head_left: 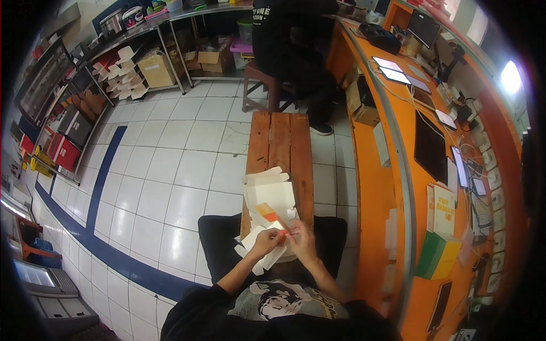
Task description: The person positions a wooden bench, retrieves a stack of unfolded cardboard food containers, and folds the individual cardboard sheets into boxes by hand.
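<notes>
An unfolded white cardboard box (269, 192) lies across the wooden bench, its near flaps reaching over my lap. Above it, my left hand (266, 241) is closed in a pinch at a small orange piece (282, 232). My right hand (302, 241) meets it from the other side, fingers also pinched together. From between the fingers a flat tan-and-orange strip (266, 212) slants up and left over the cardboard. Whether the orange piece and the strip are one item I cannot tell. The fingertips hide part of both.
The wooden bench (280, 139) extends forward to a brown stool (263, 85), where a person in black sits. An orange counter (392, 187) on my right bears phones, cables and a green-yellow box (438, 254). Shelves (74, 131) stand at the left, folded cartons (120, 77) farther back.
</notes>
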The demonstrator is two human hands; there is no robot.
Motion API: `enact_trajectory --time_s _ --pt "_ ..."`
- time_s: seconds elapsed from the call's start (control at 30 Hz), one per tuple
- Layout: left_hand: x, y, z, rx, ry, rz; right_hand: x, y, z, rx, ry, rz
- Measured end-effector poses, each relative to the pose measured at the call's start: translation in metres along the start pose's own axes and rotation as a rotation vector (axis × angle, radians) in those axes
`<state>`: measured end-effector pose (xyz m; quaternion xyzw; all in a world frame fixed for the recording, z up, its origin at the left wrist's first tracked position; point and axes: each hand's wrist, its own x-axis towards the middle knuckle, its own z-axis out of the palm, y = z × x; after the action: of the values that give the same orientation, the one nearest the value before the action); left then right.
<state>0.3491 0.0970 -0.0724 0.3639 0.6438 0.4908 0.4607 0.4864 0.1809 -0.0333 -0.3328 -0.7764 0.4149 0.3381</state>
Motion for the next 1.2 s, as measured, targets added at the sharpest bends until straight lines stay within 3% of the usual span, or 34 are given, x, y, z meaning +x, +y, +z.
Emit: enact_trajectory --time_s 0.07,0.2,0.27,0.8,0.87,1.2 --pt "0.001 0.004 0.000 -0.192 -0.017 -0.129 -0.001 -0.004 0.004 -0.091 -0.081 -0.120" --pt "-0.001 0.012 -0.002 -0.376 0.023 -0.123 0.006 0.001 0.006 -0.083 -0.116 -0.109" --pt "0.001 0.004 -0.004 -0.481 -0.072 -0.058 0.010 0.003 0.006 -0.095 -0.102 -0.112" --pt "0.003 -0.006 0.003 -0.412 0.020 -0.116 0.019 -0.001 0.000 0.032 -0.150 0.062" --pt "0.005 -0.014 0.002 -0.524 0.006 -0.116 0.020 0.002 0.000 0.051 -0.152 0.066" --pt "0.002 -0.013 0.005 -0.493 0.023 -0.170 0.019 -0.002 0.001 -0.066 -0.172 -0.016"
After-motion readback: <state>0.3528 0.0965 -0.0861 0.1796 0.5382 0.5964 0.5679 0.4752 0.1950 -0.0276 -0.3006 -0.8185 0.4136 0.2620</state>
